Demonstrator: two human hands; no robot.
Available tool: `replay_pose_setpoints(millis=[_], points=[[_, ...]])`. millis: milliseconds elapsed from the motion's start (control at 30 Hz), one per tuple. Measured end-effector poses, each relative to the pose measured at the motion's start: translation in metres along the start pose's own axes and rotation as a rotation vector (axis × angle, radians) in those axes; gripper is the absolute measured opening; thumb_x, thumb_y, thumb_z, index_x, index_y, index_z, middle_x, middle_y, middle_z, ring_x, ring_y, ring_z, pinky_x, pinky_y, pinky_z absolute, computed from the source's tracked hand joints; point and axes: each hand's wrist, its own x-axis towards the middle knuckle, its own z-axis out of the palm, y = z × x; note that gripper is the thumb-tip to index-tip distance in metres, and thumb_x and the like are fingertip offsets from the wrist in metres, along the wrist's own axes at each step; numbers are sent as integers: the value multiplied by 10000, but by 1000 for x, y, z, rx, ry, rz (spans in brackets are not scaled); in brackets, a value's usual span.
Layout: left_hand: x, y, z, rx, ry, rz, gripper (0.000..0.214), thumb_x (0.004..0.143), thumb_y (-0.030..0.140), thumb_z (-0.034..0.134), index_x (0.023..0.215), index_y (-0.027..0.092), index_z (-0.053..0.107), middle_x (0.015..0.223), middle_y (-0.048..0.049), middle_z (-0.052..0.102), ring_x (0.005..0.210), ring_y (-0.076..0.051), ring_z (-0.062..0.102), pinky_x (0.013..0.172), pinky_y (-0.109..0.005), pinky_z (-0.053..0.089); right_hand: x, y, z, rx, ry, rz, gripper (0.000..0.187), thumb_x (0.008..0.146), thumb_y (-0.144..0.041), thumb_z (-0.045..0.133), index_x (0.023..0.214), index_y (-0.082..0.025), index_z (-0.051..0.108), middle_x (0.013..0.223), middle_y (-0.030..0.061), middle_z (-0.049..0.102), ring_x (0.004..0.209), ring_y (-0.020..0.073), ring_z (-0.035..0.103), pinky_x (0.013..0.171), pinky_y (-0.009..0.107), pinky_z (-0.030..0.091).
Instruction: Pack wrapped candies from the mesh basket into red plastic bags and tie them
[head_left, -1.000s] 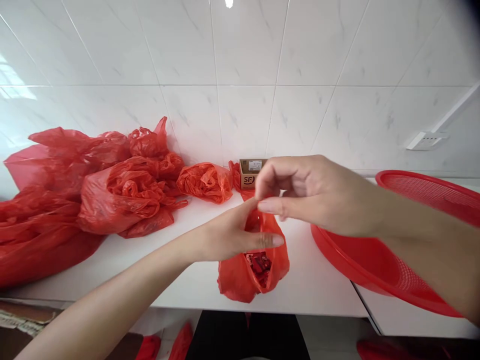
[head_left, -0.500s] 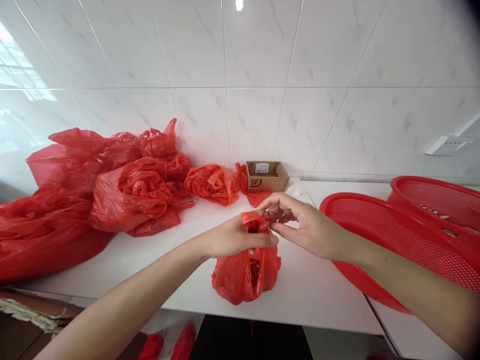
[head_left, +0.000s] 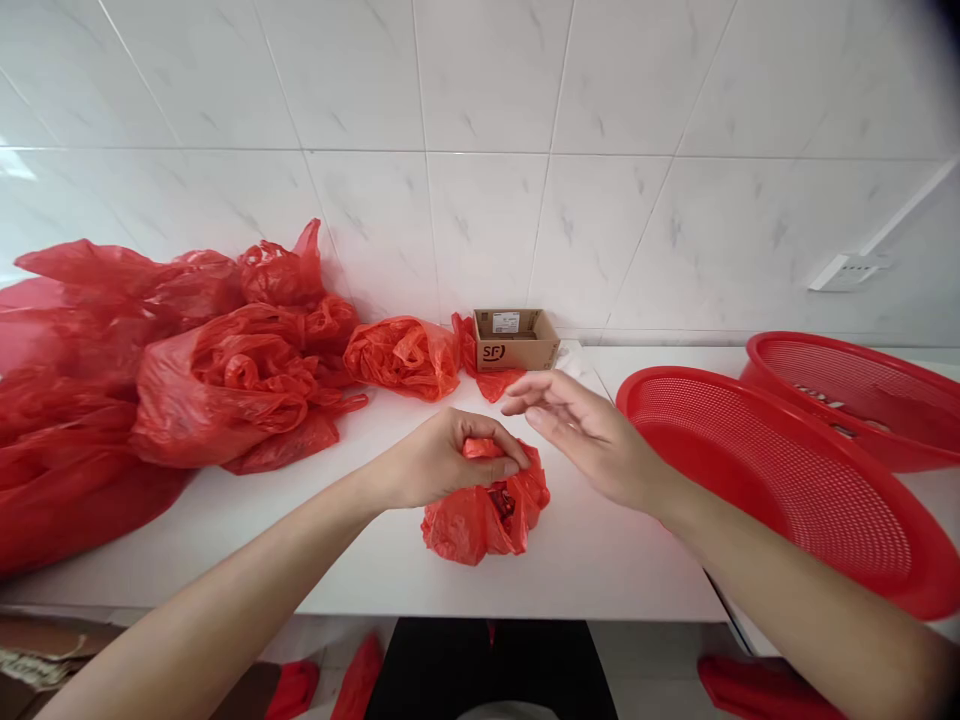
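A small red plastic bag [head_left: 456, 525] rests on the white table, and dark reddish contents [head_left: 502, 503] show through a gap in its top. My left hand [head_left: 442, 460] is over the bag, thumb and forefinger brought together at its gathered top; the exact pinch point is partly hidden. My right hand [head_left: 581, 430] is held just right of the bag and above it, fingers stretched out toward the left, with nothing in them.
Large crumpled red plastic bags [head_left: 217, 385] are heaped at the left. A small cardboard box [head_left: 516, 352] stands by the tiled wall. Two red perforated baskets [head_left: 810, 490] sit at the right. The table's front edge [head_left: 600, 618] is close to me.
My right hand has let go of the bag's top and opened out. The bag has slumped lower. The view has shifted slightly to the right.
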Motion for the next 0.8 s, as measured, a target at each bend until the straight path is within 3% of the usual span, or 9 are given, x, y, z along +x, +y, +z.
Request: replay_pose_setpoints(millis=[100, 200, 333, 400, 467, 533, 633, 700, 800], points=[[3, -11, 7, 359, 196, 107, 228, 710, 30, 535, 827, 204, 624, 774, 24, 641, 650, -109, 561, 601, -226, 436, 7, 30, 13, 90, -55, 160, 294, 994, -361, 390, 1246, -276, 515, 902, 7, 636, 856, 166, 617, 810, 354, 500], [4, -25, 10, 720, 376, 252, 319, 671, -21, 456, 856, 205, 584, 834, 3, 621, 643, -113, 530, 541, -225, 363, 8, 48, 24, 277, -156, 209, 328, 982, -381, 414, 1291, -286, 472, 812, -18, 611, 696, 146, 584, 667, 305, 489], [2, -32, 9, 734, 417, 348, 322, 802, 42, 459, 1035, 210, 604, 1034, -46, 638, 857, -153, 609, 668, -241, 446, 5, 47, 27, 260, -192, 175, 229, 967, -402, 455, 1063, -235, 578, 789, -21, 570, 665, 124, 513, 621, 265, 427], [-2, -32, 7, 668, 387, 286, 260, 880, 125, 460, 1061, 214, 623, 1017, -40, 676, 873, -157, 635, 732, -250, 466, 3, 46, 22, 130, -118, 148, 255, 969, -410, 448, 886, -210, 582, 772, -22, 553, 678, 122, 495, 635, 262, 408], [-10, -34, 5, 645, 341, 137, 216, 936, 232, 435, 925, 212, 650, 845, -17, 699, 732, -153, 633, 672, -255, 459, 1, 52, 14, -3, -32, 143, 299, 973, -412, 430, 791, -205, 544, 753, -24, 559, 695, 127, 509, 664, 266, 407], [-21, -41, 4, 625, 288, -15, 287, 952, 280, 401, 778, 214, 618, 690, 4, 669, 602, -148, 593, 603, -262, 434, 1, 69, 5, -91, 52, 172, 310, 974, -407, 415, 767, -207, 531, 771, -13, 608, 747, 141, 565, 717, 277, 425], [-40, -61, 4, 559, 257, -132, 315, 944, 243, 370, 722, 225, 593, 742, 5, 699, 678, -166, 631, 672, -276, 447, 2, 108, -4, -91, 207, 312, 261, 947, -377, 421, 788, -208, 541, 822, 21, 676, 834, 168, 639, 768, 291, 464], [-48, -75, 6, 504, 289, -159, 331, 957, 274, 364, 758, 234, 626, 838, -6, 718, 771, -182, 644, 743, -295, 451, 4, 131, -1, -65, 275, 399, 250, 932, -375, 410, 783, -209, 522, 804, 32, 678, 813, 176, 656, 737, 291, 482], [-45, -93, 14, 346, 479, -162, 346, 969, 424, 388, 861, 224, 648, 941, -40, 695, 885, -204, 623, 826, -313, 449, 8, 144, 17, -63, 339, 371, 279, 955, -413, 353, 812, -218, 492, 873, 35, 670, 872, 171, 643, 775, 284, 472]])
